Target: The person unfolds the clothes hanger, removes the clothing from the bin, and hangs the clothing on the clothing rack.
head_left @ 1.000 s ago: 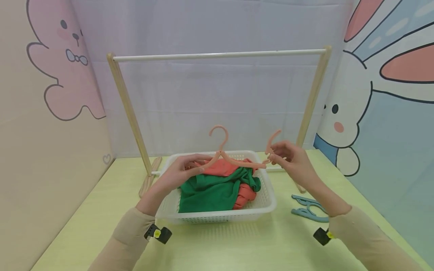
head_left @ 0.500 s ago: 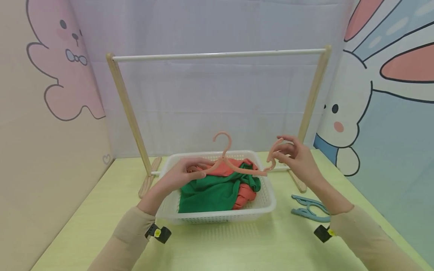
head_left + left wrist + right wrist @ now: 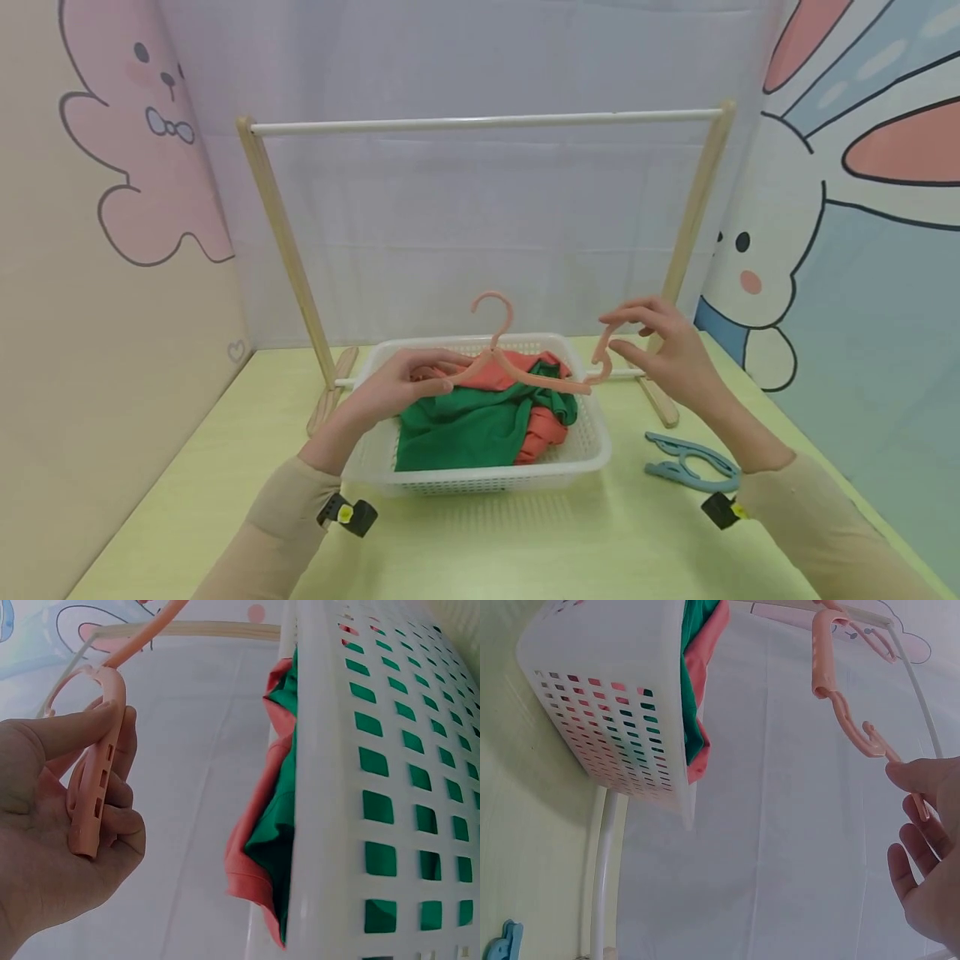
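Observation:
A coral-pink folding clothes hanger is held over the basket, its round hook upward. My left hand grips its left arm; in the left wrist view, thumb and fingers close round the slotted arm. At the other end, a slim curved piece juts from the hanger. Its tip is pinched between the thumb and fingers of my right hand, the other fingers loosely bent. Below the hanger, a green garment and red-orange cloth lie in the white basket.
Behind the basket stands a wooden-legged rack with a white top bar. A blue-grey folding hanger lies on the yellow table at the right. Printed cloth walls enclose the sides and back.
The pink hanger has come down slightly and a little to the right. My right hand has shifted right and up along the end piece, whose raised tip has swung lower and more upright.

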The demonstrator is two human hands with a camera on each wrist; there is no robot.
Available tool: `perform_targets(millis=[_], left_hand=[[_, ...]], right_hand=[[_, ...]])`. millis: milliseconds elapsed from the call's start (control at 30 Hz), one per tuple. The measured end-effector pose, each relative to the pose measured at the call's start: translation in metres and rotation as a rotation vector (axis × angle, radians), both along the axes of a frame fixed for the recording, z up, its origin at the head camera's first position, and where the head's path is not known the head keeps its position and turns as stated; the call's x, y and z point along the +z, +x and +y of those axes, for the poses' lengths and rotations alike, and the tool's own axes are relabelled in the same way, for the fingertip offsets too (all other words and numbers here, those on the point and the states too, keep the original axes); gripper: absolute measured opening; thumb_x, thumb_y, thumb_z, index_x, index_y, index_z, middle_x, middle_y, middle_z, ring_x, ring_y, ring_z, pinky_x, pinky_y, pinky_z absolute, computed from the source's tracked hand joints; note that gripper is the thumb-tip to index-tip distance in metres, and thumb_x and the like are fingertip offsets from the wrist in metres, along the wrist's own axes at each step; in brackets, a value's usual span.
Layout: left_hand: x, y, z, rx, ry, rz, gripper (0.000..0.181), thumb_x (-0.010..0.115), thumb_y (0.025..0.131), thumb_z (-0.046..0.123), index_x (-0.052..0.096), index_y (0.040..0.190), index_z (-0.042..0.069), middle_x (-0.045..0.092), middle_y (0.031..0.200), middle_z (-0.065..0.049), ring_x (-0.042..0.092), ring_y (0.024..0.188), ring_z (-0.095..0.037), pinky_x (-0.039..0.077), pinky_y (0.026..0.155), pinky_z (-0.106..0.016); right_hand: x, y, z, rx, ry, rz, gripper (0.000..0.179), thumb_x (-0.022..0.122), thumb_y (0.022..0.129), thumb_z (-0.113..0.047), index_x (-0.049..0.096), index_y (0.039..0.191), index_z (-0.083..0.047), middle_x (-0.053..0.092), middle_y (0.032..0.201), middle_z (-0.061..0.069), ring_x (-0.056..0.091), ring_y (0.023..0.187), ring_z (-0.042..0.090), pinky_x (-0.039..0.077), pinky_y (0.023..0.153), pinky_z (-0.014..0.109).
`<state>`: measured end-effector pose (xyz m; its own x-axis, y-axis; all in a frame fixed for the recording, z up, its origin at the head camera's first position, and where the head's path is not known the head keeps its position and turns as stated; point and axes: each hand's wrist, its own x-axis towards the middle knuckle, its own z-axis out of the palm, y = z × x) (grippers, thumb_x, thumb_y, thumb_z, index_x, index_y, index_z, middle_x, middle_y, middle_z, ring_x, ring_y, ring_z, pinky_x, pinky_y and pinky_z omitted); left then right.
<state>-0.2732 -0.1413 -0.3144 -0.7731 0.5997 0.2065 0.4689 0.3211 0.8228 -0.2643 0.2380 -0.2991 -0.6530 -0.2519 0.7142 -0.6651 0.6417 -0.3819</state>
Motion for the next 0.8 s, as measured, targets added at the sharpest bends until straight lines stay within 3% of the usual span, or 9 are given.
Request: perform_targets(millis=[233, 400, 600, 800], left_hand=[[0.005, -0.001, -0.007, 0.034, 0.022, 0.015, 0.035, 0.059, 0.099, 0.016, 0.062, 0.134, 0.016, 0.063, 0.131, -0.013, 0.063, 0.113, -0.035, 0.052, 0.093, -0.057], [0.006, -0.003, -0.012, 0.064, 0.035, -0.004, 0.036, 0.059, 0.100, 0.018, 0.060, 0.136, 0.018, 0.064, 0.129, -0.014, 0.063, 0.108, -0.039, 0.055, 0.088, -0.051], [0.007, -0.006, -0.015, 0.105, 0.059, -0.042, 0.038, 0.058, 0.100, 0.018, 0.058, 0.138, 0.016, 0.063, 0.131, -0.016, 0.060, 0.104, -0.044, 0.056, 0.083, -0.044], [0.010, -0.005, -0.014, 0.111, 0.075, -0.050, 0.039, 0.058, 0.100, 0.018, 0.057, 0.140, 0.016, 0.062, 0.132, -0.018, 0.060, 0.104, -0.043, 0.055, 0.083, -0.049]], right_hand=[[0.001, -0.002, 0.003, -0.054, -0.019, 0.143, 0.028, 0.082, 0.073, 0.004, 0.076, 0.098, -0.007, 0.062, 0.104, 0.010, 0.045, 0.103, 0.009, 0.036, 0.080, 0.023], [0.001, -0.001, 0.007, -0.073, -0.007, 0.207, 0.026, 0.085, 0.069, 0.003, 0.076, 0.091, -0.006, 0.060, 0.090, 0.009, 0.043, 0.094, 0.015, 0.030, 0.083, 0.031], [-0.005, 0.001, 0.014, -0.097, -0.029, 0.153, 0.022, 0.086, 0.070, -0.002, 0.074, 0.086, -0.012, 0.056, 0.073, -0.001, 0.042, 0.083, 0.005, 0.030, 0.077, 0.025], [-0.015, 0.001, 0.015, -0.103, -0.041, 0.094, 0.018, 0.084, 0.075, -0.006, 0.072, 0.086, -0.015, 0.056, 0.067, -0.004, 0.045, 0.078, 0.002, 0.034, 0.073, 0.024]])
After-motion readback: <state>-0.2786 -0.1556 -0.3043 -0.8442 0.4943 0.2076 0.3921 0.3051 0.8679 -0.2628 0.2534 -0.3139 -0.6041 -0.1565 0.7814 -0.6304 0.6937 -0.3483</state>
